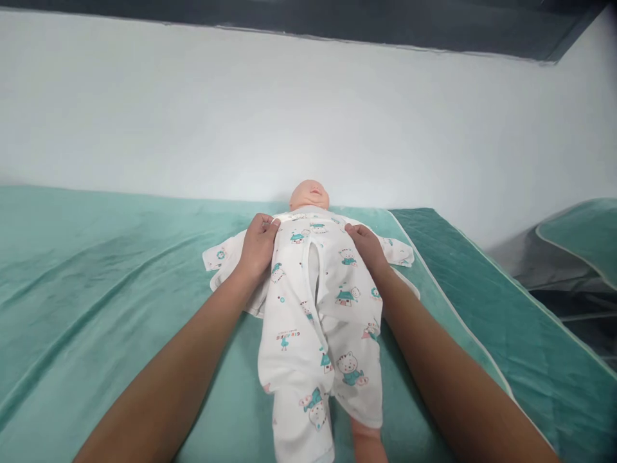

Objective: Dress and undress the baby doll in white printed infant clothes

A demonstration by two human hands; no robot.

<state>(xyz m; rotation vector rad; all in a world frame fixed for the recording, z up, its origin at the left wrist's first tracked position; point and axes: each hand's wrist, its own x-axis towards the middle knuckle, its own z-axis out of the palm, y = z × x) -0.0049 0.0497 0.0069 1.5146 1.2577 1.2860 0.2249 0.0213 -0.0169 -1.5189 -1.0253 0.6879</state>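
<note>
A baby doll [308, 194] lies on its back, head toward the wall, with one bare foot showing at the bottom. White baby pants [294, 308] printed with teal houses and cartoon animals cover its legs and belly, with a slit open at the crotch. Beneath them a matching white shirt [224, 254] spreads out to both sides. My left hand [260, 241] pinches the pants' waistband at its left edge. At the right edge of the waistband, my right hand [366, 244] grips the cloth between thumb and fingers.
A light teal blanket [120, 276] with some creases lies under the doll. To the right is a darker teal cloth [520, 321] with pale edging. A white wall [241, 116] rises just behind the doll's head. Another teal cloth [588, 231] hangs at far right.
</note>
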